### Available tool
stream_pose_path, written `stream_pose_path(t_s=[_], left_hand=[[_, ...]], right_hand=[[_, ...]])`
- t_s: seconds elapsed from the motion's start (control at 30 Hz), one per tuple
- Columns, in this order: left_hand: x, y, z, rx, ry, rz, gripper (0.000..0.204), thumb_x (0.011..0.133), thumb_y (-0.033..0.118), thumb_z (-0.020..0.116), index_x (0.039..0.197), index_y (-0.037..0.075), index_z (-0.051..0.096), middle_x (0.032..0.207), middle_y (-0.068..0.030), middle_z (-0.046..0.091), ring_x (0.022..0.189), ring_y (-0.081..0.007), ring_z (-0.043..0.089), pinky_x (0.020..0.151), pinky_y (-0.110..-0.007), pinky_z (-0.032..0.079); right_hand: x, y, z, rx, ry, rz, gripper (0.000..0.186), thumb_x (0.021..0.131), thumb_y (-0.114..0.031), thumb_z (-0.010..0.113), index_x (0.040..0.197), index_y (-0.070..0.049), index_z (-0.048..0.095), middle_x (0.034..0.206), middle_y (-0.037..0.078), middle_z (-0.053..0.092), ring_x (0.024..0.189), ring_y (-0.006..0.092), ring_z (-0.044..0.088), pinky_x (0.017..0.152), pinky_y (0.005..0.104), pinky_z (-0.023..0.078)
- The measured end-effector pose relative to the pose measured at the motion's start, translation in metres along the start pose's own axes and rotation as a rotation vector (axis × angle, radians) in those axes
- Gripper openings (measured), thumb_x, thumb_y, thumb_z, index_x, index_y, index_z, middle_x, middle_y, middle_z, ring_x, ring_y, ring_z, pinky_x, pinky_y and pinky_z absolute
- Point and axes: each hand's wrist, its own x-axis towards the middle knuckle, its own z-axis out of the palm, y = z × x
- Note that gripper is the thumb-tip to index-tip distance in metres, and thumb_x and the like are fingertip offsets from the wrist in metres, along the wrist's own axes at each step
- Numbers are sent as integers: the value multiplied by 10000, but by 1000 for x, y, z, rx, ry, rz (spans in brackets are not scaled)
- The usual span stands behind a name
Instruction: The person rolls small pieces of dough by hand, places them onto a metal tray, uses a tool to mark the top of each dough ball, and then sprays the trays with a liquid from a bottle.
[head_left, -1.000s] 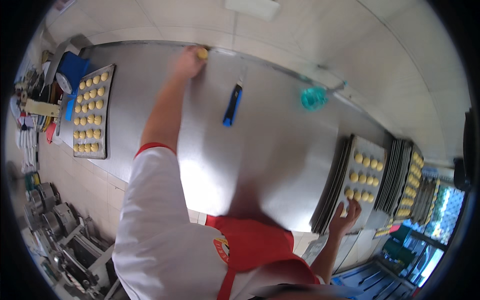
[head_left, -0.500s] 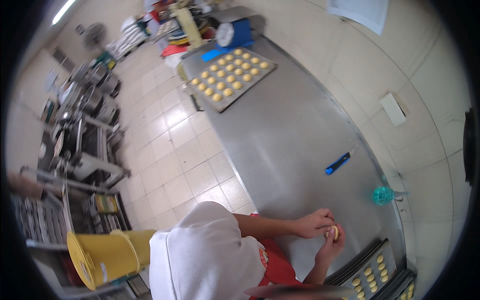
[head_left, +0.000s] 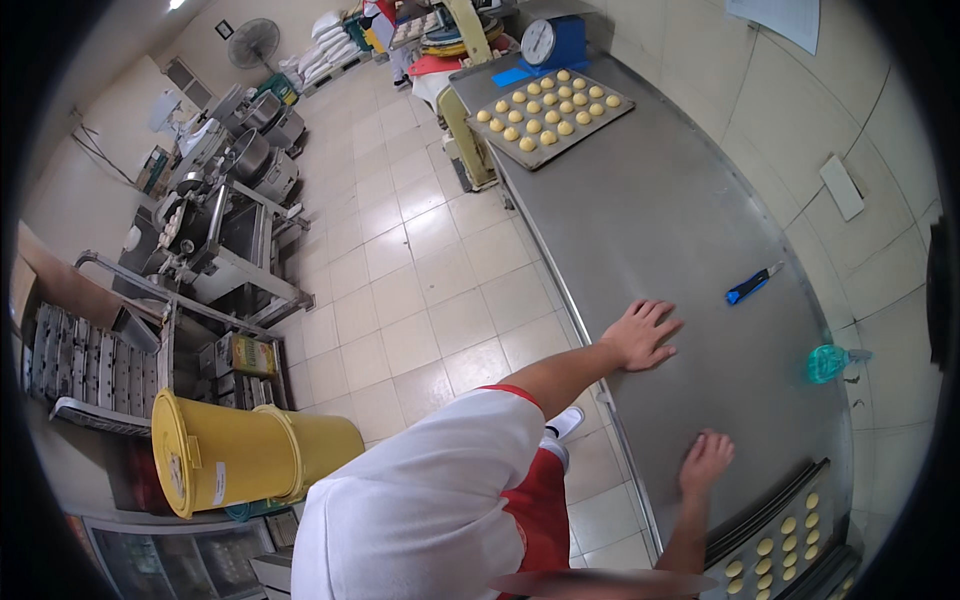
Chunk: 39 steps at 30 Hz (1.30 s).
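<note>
Dough balls (head_left: 549,137) in rows on trays (head_left: 601,119), left hand (head_left: 640,336) spread wide, right hand (head_left: 708,461) blurred, its hold unclear

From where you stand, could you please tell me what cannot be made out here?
Bare left hand: palm side hidden by its own back, head view.
Bare right hand: palm likewise hidden, head view.
Grey metal tray of round yellow dough pieces, lower right: near end cut off by the head view's lower edge.
Blue scale with round white dial: reading too small, head view.
</note>
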Motion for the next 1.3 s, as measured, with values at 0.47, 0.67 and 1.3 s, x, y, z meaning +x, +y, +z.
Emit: stream_pose_path(t_s=[0.47, 0.67, 1.3], left_hand=[[-11, 11, -4, -23, 2, -48, 629, 1014, 525, 569, 1512, 141, 562, 1592, -190, 440, 1541, -360, 334, 1300, -521, 216], [-7, 3, 8, -7, 57, -39, 616, 1014, 515, 557, 1511, 151, 561, 1588, -184, 443, 1531, -350, 343, 1298, -518, 222], [5, -3, 6, 59, 22, -142, 559, 970, 432, 621, 1494, 238, 595, 1574, -158, 506, 1493, -372, 431, 1231, -558, 323]], right_hand=[[-21, -23, 14, -89, -32, -110, 311, 1064, -163, 484, 1288, -21, 646, 1064, 181, 607, 1029, 413, 581, 925, 541, 446], [-86, 42, 15, -118, -112, 28, 334, 1078, -183, 493, 1339, -30, 632, 1181, 190, 619, 1123, 408, 584, 948, 534, 456], [-100, -17, 28, -47, 8, 176, 393, 963, -235, 698, 1341, -130, 678, 1134, 157, 686, 1142, 384, 614, 1062, 560, 428]])
